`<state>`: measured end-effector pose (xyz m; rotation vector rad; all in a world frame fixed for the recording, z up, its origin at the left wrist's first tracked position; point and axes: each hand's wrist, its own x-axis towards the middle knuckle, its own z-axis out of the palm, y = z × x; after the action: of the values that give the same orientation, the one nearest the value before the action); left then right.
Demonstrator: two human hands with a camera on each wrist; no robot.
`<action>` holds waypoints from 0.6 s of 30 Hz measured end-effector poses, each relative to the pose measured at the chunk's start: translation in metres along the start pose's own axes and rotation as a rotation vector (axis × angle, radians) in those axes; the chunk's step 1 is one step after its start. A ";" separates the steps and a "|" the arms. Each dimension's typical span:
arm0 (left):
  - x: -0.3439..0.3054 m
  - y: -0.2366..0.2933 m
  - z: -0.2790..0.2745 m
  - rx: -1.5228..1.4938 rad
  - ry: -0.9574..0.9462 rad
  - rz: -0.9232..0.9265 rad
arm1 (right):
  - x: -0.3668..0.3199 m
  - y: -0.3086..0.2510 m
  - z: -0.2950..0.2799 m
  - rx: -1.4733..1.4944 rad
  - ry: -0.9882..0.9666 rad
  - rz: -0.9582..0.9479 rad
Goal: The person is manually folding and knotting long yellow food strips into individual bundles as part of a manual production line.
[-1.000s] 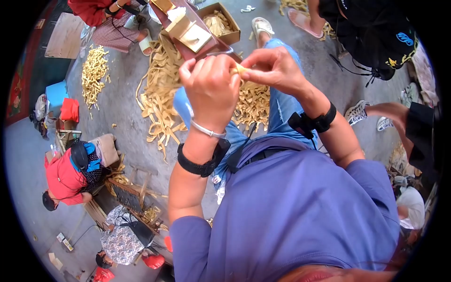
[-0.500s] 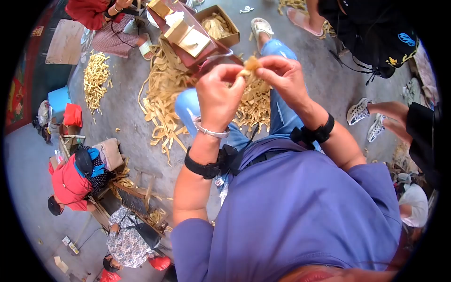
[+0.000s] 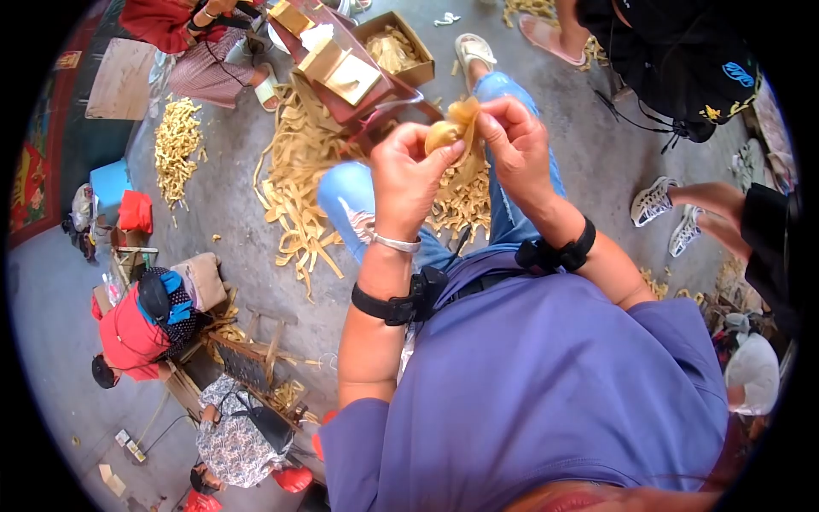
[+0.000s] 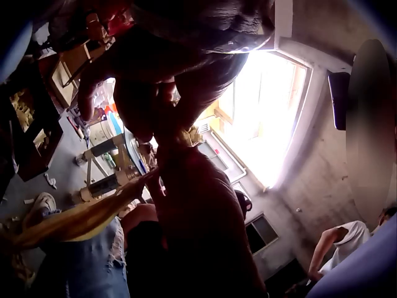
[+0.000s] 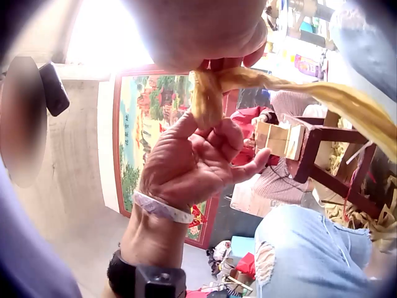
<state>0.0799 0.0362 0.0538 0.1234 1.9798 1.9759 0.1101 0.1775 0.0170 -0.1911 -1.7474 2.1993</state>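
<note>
Cardboard box [image 3: 420, 72]: tan, sheet-like pieces [image 3: 392, 49] are held inside, and the open top is largely filled by them.
Blue container [image 3: 111, 179]: it is placed on the floor at the far left, just beside a red bag [image 3: 135, 211]; what is held in either cannot be told.
Red-brown stool [image 3: 384, 90]: pale wooden blocks [image 3: 358, 78] are borne on its top, near the cardboard box.
Floor piles: long tan strips [image 3: 294, 209] are heaped by the stool, and short pieces [image 3: 461, 200] are spread between the denim-clad legs.
Yellow strip [image 3: 444, 134]: it is held up in front of the knees, between both hands, one part folded into a compact bundle and a loose length trailing away.
Left hand [image 3: 411, 175]: the folded bundle is pinched between thumb and fingers.
Right hand [image 3: 519, 152]: the strip is pinched beside the bundle.
Forearms: both are raised and angled inward, hands brought close together.
</note>
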 end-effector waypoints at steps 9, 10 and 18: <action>-0.013 0.023 0.010 1.075 0.137 0.673 | 0.001 0.010 -0.016 -0.010 -0.312 0.145; -0.012 0.023 0.007 1.038 0.101 0.622 | 0.001 0.003 -0.016 0.043 -0.375 0.166; -0.010 0.022 -0.005 0.727 -0.056 0.334 | -0.004 0.004 -0.008 0.119 -0.463 0.084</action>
<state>0.0837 0.0287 0.0766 0.7092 2.6722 1.2822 0.1154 0.1829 0.0106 0.3033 -1.8459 2.5509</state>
